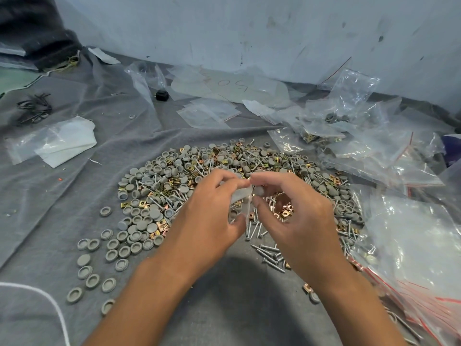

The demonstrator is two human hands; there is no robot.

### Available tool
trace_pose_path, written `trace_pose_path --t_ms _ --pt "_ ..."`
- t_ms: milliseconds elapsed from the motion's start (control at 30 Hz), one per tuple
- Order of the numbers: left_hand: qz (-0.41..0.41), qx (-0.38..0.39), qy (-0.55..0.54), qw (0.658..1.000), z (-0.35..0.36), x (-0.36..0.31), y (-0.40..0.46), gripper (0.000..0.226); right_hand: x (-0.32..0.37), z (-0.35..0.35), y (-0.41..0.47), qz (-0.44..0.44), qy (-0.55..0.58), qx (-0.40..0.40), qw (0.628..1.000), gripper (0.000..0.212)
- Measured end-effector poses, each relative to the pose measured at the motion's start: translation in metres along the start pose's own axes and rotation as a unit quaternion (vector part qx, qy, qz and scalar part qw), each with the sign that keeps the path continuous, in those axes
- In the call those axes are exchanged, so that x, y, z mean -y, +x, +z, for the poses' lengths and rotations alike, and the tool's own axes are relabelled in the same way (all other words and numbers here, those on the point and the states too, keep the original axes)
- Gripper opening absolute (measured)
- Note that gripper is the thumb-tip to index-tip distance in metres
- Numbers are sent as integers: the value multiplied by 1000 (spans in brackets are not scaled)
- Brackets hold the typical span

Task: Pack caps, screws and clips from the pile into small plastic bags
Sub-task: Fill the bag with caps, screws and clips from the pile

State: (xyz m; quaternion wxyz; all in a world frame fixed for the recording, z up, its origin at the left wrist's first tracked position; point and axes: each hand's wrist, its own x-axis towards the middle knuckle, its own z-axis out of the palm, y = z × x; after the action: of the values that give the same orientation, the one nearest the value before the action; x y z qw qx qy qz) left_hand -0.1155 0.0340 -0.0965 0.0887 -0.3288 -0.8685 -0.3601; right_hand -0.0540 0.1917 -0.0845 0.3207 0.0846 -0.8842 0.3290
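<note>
Both forearms reach in from the near edge; your left hand [212,208] and right hand [296,208] meet over the pile [224,181]. Each pinches one lip of a small plastic bag [243,196], apparently to spread the mouth for loading. Your right hand also cups brass clips [284,211] in its palm, ready to tip in. Grey caps [139,221], screws [268,253] and more clips lie beneath on the grey cloth [62,196]. Empty bags [207,112] lie beyond; filled ones [411,258] stack at right.

Left hand [212,211] and right hand [296,216] bare (forearms unsleeved, no rings)
</note>
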Motion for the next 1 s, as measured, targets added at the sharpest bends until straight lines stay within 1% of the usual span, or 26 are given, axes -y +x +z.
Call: trace_pose_path --t_ms 100,133,233,267,300,333,367,433,500,533,633,700,867,933,1000 --pt "-6 4 4 1000 0 -1 0 44 3 5 -1 6 -2 50 999 36" --pt "-7 1 2 1000 -1 -1 0 44 2 5 0 14 0 52 999 36" --pt "-9 3 9 1000 -2 1 -1 48 -12 -8 3 54 5 -7 998 30" --pt "-12 6 10 1000 -2 0 -2 50 -21 -15 5 83 -8 -24 996 29" --pt "-16 6 6 1000 -3 0 -2 51 -30 -20 5 121 -33 -23 992 29" --pt "-21 1 -9 1000 -4 -2 -3 51 -41 -24 5 165 -68 1 984 29" --pt "-26 -12 -32 999 -5 -5 -2 51 -50 -26 3 208 -108 45 971 27" --pt "-26 -70 -71 995 -10 -10 -1 50 -63 -24 -2 262 -172 146 938 28" --pt "-15 -132 -60 989 -14 -10 1 49 -68 -18 -4 271 -186 208 921 31" --pt "-13 -141 -45 989 -16 -9 1 50 -69 -16 -4 268 -187 219 920 29" --pt "-23 -90 -12 996 -16 -8 0 54 -73 -12 -3 247 -225 222 916 16" --pt "-20 -64 -4 998 -13 -10 -1 56 -73 -11 -4 246 -244 220 912 12" --pt "-18 -58 -19 998 -12 -13 -1 54 -77 -12 -5 263 -232 239 906 6" --pt "-15 -54 -16 998 -12 -13 -1 54 -78 -15 -6 270 -217 244 906 10" --pt "-12 -52 -15 998 -13 -13 -1 55 -79 -17 -8 280 -193 231 912 11"
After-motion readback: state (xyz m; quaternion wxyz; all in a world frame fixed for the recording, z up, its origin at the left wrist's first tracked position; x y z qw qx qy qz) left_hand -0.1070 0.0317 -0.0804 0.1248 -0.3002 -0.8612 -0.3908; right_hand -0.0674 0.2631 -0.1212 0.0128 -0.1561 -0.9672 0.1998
